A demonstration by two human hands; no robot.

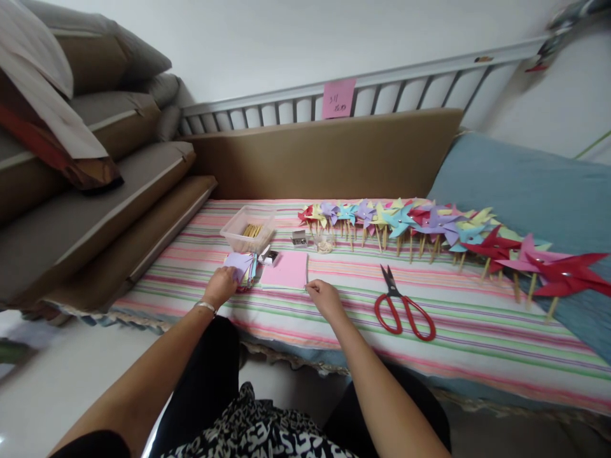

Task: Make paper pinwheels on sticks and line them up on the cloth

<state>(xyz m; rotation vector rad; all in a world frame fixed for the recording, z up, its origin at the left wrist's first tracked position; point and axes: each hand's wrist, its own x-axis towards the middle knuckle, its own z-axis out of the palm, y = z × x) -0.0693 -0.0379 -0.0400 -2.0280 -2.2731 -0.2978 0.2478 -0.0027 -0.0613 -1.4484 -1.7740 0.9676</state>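
My left hand (221, 286) is closed at the near left edge of a stack of cut coloured paper, with a purple piece (238, 261) on top. At the near right corner of a pile of square pink paper (285, 270), my right hand (325, 298) has its thumb and fingers pinched together on the corner. A small open white box (268, 256) with dark contents lies between the two paper piles. Behind them are a clear plastic tub (232, 236) of short wooden sticks (252, 230), a small box of metal pieces (299, 238) and a clear dish of pale little pieces (325, 244).
Red-handled scissors (395, 304) lie open right of my right hand. Many paper pinwheels (439, 222) on sticks line the back right of the striped cloth (353, 273). Cushions (143, 172) are piled at left. A pink note (338, 98) hangs on the white rail behind.
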